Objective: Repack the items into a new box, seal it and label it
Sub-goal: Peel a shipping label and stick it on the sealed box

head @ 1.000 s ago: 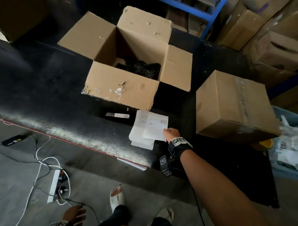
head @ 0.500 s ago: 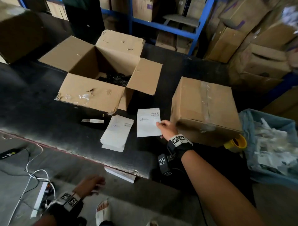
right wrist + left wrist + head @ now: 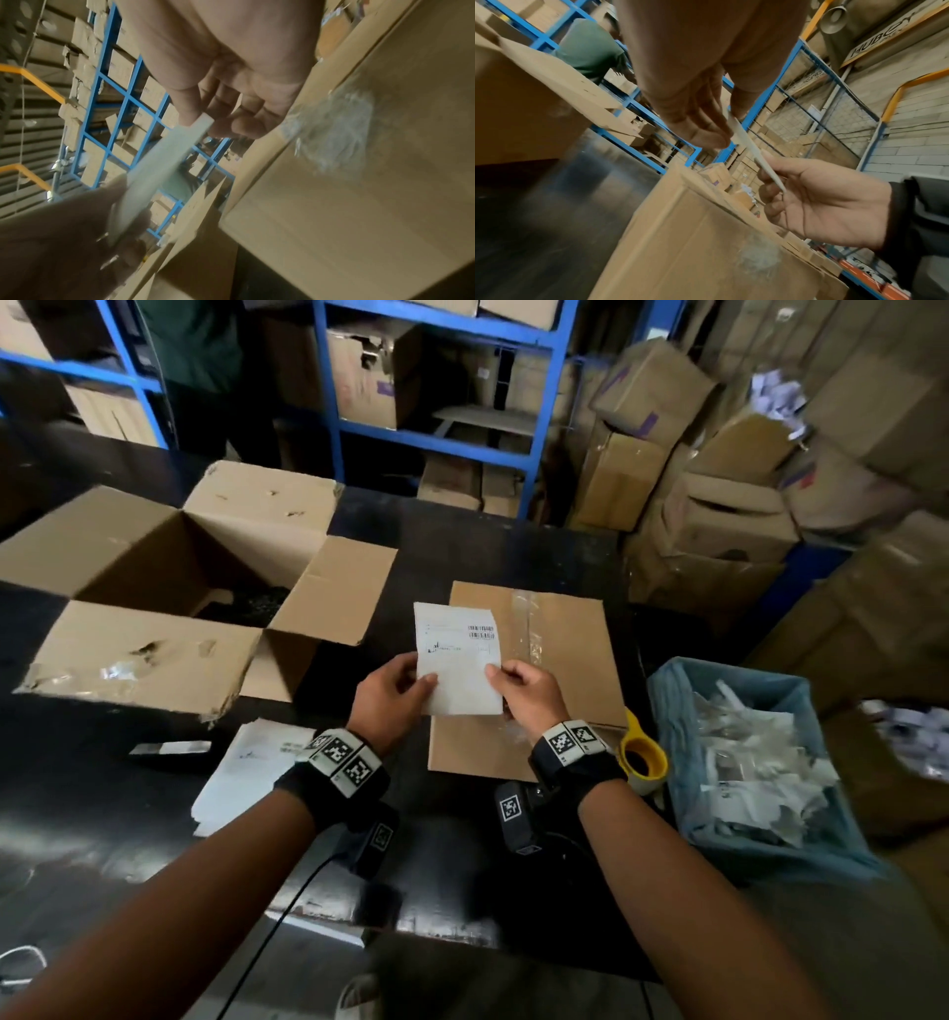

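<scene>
Both hands hold one white label (image 3: pixel 457 660) up in the air. My left hand (image 3: pixel 390 698) pinches the label's lower left edge with thumb on top. My right hand (image 3: pixel 529 695) pinches the lower right edge the same way. In the left wrist view the label (image 3: pixel 757 154) shows edge-on between the two hands, so it is thin and flat.

Its long side runs away from me, and the barcode sits at the far end. The label is tipped up toward my face, not lying flat.

Right under and just past the hands is the shut box (image 3: pixel 560 660). Clear tape (image 3: pixel 526 629) runs down its top. The label hangs over the left part of that top and does not touch it, as far as I can tell. Both hands are about as near to the box as each other. I think the packing and taping are done and only the label is left. The backing may have to come off first. Then the label needs to go down flat on the box top.

To the left of the hands is the open box (image 3: pixel 169 588) with something dark inside. More labels (image 3: pixel 241 773) lie on the table (image 3: pixel 462 541) by my left wrist. A tape roll (image 3: pixel 644 757) sits by my right wrist, next to a bin (image 3: pixel 667 711) of scraps.
</scene>
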Demonstrator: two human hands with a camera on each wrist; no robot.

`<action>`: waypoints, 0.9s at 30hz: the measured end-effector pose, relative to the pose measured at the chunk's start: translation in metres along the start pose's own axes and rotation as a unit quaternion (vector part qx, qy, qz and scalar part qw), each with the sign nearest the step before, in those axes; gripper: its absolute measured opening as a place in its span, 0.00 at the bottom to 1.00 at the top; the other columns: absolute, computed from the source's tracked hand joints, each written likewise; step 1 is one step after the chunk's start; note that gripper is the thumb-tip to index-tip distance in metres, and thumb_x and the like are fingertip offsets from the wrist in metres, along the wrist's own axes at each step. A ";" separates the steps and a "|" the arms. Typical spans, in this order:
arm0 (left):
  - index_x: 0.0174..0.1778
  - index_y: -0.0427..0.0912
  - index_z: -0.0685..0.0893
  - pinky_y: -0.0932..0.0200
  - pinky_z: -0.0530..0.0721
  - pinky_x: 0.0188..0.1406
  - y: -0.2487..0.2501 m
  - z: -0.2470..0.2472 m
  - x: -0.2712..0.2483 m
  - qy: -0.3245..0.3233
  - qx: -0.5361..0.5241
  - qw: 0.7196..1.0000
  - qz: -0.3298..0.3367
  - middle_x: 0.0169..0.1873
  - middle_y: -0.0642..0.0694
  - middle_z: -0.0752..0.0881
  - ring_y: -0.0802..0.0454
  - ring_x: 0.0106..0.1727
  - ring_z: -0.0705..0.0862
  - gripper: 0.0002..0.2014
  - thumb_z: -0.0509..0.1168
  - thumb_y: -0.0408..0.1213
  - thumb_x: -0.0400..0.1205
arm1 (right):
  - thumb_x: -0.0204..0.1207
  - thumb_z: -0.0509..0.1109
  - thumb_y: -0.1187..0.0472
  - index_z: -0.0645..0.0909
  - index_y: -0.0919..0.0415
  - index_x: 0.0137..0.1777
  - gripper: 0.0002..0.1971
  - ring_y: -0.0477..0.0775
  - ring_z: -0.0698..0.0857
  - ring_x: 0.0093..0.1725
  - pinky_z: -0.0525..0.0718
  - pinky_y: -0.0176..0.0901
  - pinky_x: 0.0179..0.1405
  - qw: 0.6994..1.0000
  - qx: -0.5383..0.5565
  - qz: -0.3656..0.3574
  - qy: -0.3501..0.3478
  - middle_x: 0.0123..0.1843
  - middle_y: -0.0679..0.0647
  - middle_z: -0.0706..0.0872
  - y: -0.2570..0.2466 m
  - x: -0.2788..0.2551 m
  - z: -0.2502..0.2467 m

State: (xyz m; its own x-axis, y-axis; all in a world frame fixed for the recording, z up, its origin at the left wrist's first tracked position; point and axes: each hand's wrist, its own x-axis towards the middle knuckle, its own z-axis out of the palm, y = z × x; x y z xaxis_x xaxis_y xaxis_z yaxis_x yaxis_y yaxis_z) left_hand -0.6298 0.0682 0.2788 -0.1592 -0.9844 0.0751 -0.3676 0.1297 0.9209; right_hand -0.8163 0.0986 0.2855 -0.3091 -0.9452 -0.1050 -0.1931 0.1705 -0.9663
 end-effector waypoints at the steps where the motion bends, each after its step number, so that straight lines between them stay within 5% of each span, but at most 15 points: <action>1: 0.64 0.43 0.82 0.55 0.85 0.49 0.005 0.008 0.007 0.006 0.007 1.000 0.006 0.48 0.47 0.88 0.51 0.47 0.86 0.16 0.68 0.40 0.80 | 0.79 0.70 0.58 0.86 0.61 0.49 0.07 0.49 0.86 0.40 0.84 0.39 0.34 1.000 0.008 -0.001 0.007 0.46 0.55 0.90 -0.001 0.003 -0.006; 4: 0.62 0.42 0.82 0.65 0.83 0.43 0.014 0.023 0.030 0.004 0.006 1.000 0.014 0.49 0.48 0.87 0.53 0.48 0.85 0.15 0.68 0.38 0.80 | 0.80 0.69 0.55 0.86 0.61 0.51 0.10 0.48 0.86 0.38 0.85 0.38 0.32 1.000 -0.004 0.004 0.021 0.46 0.54 0.90 -0.004 0.015 -0.023; 8: 0.65 0.41 0.79 0.48 0.91 0.34 0.019 0.030 0.065 -0.023 -0.089 0.996 0.002 0.52 0.41 0.86 0.45 0.50 0.88 0.16 0.67 0.34 0.80 | 0.80 0.68 0.55 0.86 0.63 0.45 0.11 0.49 0.81 0.32 0.78 0.33 0.25 0.999 -0.016 0.023 0.016 0.36 0.54 0.86 -0.005 0.036 -0.037; 15: 0.69 0.45 0.75 0.45 0.91 0.35 0.018 0.025 0.117 -0.041 -0.120 0.992 -0.011 0.54 0.43 0.85 0.49 0.51 0.87 0.21 0.68 0.34 0.80 | 0.79 0.68 0.64 0.85 0.59 0.40 0.07 0.53 0.82 0.37 0.78 0.39 0.32 0.998 -0.027 0.029 -0.040 0.35 0.53 0.87 -0.008 0.068 -0.038; 20: 0.70 0.46 0.74 0.52 0.91 0.32 0.012 0.024 0.137 -0.054 -0.121 0.991 -0.009 0.53 0.45 0.84 0.51 0.51 0.87 0.21 0.67 0.34 0.81 | 0.79 0.68 0.65 0.85 0.60 0.43 0.05 0.45 0.84 0.36 0.81 0.32 0.35 0.998 -0.049 0.013 -0.031 0.36 0.52 0.88 -0.012 0.080 -0.031; 27: 0.71 0.44 0.73 0.60 0.89 0.28 0.004 0.030 0.150 -0.055 -0.103 0.993 -0.010 0.54 0.46 0.83 0.55 0.46 0.86 0.22 0.67 0.35 0.81 | 0.78 0.69 0.66 0.86 0.58 0.42 0.06 0.48 0.84 0.36 0.83 0.43 0.43 0.999 -0.040 0.013 -0.030 0.36 0.52 0.90 -0.014 0.090 -0.029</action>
State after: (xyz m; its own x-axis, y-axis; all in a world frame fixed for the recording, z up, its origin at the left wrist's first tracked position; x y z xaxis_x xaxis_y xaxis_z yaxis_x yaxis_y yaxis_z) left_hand -0.6823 -0.0757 0.2823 -0.2569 -0.9661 0.0243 -0.1780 0.0720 0.9814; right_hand -0.8688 0.0194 0.2964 -0.2584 -0.9550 -0.1453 -0.2596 0.2136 -0.9418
